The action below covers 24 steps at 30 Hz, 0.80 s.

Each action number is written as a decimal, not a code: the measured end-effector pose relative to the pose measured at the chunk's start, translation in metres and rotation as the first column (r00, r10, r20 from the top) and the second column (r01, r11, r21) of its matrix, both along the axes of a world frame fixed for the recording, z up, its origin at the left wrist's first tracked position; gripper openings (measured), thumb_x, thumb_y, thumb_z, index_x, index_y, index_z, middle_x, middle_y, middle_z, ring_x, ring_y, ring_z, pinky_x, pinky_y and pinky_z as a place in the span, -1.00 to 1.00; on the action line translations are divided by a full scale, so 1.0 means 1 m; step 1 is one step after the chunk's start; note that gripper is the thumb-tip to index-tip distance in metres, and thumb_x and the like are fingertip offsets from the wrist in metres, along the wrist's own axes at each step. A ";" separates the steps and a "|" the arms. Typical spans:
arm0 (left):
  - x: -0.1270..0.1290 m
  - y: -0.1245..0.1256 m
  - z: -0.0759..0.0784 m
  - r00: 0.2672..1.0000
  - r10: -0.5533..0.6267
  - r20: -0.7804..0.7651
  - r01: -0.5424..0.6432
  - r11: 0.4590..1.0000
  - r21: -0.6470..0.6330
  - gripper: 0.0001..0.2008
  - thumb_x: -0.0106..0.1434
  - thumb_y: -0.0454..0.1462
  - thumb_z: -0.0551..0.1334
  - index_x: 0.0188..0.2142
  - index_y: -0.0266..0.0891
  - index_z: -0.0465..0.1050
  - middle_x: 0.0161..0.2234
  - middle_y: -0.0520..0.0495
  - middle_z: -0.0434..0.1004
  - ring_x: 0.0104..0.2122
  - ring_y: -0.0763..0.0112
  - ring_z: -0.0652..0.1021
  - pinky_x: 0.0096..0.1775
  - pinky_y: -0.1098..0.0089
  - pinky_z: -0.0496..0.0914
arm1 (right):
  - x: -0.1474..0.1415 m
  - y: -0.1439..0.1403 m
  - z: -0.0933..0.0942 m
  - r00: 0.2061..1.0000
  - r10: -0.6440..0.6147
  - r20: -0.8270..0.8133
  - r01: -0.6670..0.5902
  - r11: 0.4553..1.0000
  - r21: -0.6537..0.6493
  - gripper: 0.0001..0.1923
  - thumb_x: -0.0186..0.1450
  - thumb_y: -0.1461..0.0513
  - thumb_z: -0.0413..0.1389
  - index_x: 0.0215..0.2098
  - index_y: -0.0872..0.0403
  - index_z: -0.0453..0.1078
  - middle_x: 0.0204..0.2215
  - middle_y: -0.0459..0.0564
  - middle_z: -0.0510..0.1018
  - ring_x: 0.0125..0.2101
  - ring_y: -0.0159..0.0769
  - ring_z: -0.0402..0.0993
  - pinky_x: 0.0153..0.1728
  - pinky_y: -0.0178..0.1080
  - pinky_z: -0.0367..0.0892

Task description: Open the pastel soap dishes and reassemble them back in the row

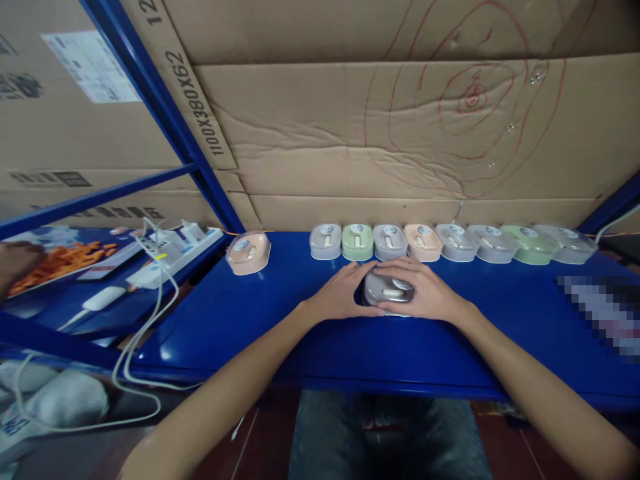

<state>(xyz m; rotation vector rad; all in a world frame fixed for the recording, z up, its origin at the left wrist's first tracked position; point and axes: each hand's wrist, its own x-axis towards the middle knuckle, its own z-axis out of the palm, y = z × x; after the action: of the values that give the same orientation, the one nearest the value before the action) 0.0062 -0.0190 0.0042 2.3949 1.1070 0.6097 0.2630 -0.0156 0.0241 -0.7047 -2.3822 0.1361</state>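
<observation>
A small grey box [381, 285] with a clear lid, a pale handle and a round sticker sits on the blue table [320, 360] in front of me. My right hand [434, 288] is closed around its right side, fingers over the back and thumb along the front. From the left, my left hand [336, 293] curls about the same box, its fingertips and thumb at the box's edges. Behind my hands stands a row of similar lidded boxes, among them a green box [357, 243] and a peach box [424, 243]. The box's underside is hidden.
Another peach box [249, 253] stands apart at the left. White cables [150, 320] hang over the left table edge near a power strip [170, 263]. A blue metal post [200, 180] rises there. Another person's hand [19, 260] is at far left, by orange pieces [65, 267].
</observation>
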 end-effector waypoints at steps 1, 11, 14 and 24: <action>0.000 0.000 0.000 1.000 0.001 0.003 -0.001 1.000 -0.002 0.13 0.16 0.27 0.47 0.55 -0.01 0.06 0.49 -0.20 0.26 0.47 -0.30 0.25 0.44 -0.29 0.17 | 0.000 0.000 0.000 1.000 0.002 0.006 -0.002 1.000 -0.004 -0.36 0.28 -0.07 0.41 0.26 -0.06 0.56 0.18 0.11 0.66 0.15 0.07 0.62 0.22 0.20 0.50; 0.001 0.005 -0.010 0.999 -0.002 0.037 0.002 1.000 -0.008 0.13 0.16 0.25 0.48 0.54 -0.03 0.08 0.52 -0.16 0.23 0.51 -0.23 0.20 0.51 -0.23 0.03 | -0.002 -0.001 0.000 0.999 0.021 0.032 -0.021 1.000 0.005 -0.37 0.29 -0.06 0.40 0.27 -0.08 0.53 0.19 0.11 0.65 0.17 0.08 0.59 0.26 0.23 0.46; 0.001 0.005 -0.009 0.999 -0.013 0.033 0.013 1.000 -0.008 0.12 0.16 0.23 0.49 0.55 -0.05 0.08 0.52 -0.18 0.22 0.50 -0.24 0.21 0.50 -0.23 0.03 | -0.002 0.000 -0.001 0.999 0.021 0.031 -0.021 1.000 -0.001 -0.37 0.29 -0.06 0.40 0.27 -0.07 0.53 0.18 0.11 0.65 0.17 0.09 0.58 0.24 0.22 0.47; 0.005 -0.005 0.008 1.000 0.001 0.014 0.000 0.996 -0.089 0.12 0.20 0.24 0.45 0.56 -0.08 0.04 0.54 -0.22 0.15 0.51 -0.25 0.17 0.47 -0.18 0.12 | 0.001 -0.002 -0.001 0.999 0.024 0.020 -0.023 0.999 -0.039 -0.48 0.49 -0.08 0.20 0.30 -0.03 0.52 0.23 0.15 0.61 0.22 0.08 0.53 0.23 0.20 0.45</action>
<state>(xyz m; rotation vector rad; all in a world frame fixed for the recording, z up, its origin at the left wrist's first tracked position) 0.0109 -0.0237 0.0119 2.3108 1.1052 0.5647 0.2637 -0.0172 0.0232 -0.6993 -2.4144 0.1867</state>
